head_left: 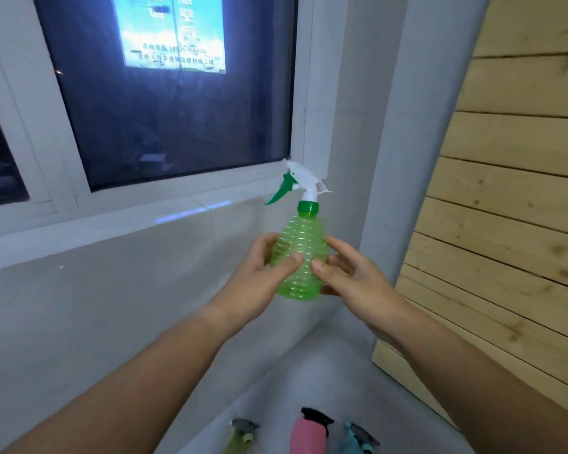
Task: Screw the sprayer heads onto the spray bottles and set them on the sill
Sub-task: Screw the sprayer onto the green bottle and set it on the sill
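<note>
I hold a ribbed, clear green spray bottle [300,257] upright in the air in front of the wall below the sill. A white sprayer head with a green trigger [297,185] sits on its green collar, trigger pointing left. My left hand [259,273] wraps the bottle's left side with the thumb across its front. My right hand [348,273] grips the right side and the base. The white window sill [128,221] runs behind and above the bottle's body.
Three more spray bottles stand at the bottom edge: a yellow-green one [240,437], a pink one with a black head [310,434] and a light blue one [356,439]. A wooden plank wall [505,224] rises on the right. A dark window [164,93] fills the upper left.
</note>
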Tool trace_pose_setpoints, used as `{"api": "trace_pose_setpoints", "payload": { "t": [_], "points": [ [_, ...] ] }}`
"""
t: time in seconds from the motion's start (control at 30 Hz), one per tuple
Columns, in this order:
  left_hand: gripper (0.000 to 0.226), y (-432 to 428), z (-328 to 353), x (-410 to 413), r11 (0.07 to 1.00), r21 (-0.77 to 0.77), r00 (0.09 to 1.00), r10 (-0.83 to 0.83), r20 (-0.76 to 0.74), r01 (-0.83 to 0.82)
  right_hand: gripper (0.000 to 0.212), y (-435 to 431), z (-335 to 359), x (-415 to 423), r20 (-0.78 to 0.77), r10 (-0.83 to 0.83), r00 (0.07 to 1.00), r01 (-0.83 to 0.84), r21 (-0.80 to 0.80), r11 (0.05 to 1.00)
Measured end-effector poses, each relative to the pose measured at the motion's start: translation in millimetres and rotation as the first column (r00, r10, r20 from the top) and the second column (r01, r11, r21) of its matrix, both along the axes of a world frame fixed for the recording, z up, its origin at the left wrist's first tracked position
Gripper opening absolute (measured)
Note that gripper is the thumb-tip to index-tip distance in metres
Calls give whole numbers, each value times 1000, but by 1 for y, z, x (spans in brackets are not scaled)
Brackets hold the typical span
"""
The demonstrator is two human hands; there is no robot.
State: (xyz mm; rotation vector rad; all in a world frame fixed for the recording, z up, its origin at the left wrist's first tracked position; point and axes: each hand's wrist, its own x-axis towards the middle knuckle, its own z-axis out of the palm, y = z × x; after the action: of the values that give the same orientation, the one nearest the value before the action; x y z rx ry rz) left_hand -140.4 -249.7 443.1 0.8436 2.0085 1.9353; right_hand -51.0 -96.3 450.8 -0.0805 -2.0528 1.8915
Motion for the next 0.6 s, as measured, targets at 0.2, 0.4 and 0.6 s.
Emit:
{"api": "trace_pose_setpoints", "payload": {
  "t": [0.2,0.4,0.6],
  "points": [
    [29,25,51,-89,998,5,980,62,-187,-62,60,29,46,-96,-121,-42,992,62,164,984],
    [38,46,75,-159,982,9,954,186,-234,-189,39,47,68,-173,-183,-48,982,87,214,973],
    [37,68,84,-211,967,15,943,250,-222,-253,43,61,70,-234,-198,-99,975,144,227,963]
  ]
}}
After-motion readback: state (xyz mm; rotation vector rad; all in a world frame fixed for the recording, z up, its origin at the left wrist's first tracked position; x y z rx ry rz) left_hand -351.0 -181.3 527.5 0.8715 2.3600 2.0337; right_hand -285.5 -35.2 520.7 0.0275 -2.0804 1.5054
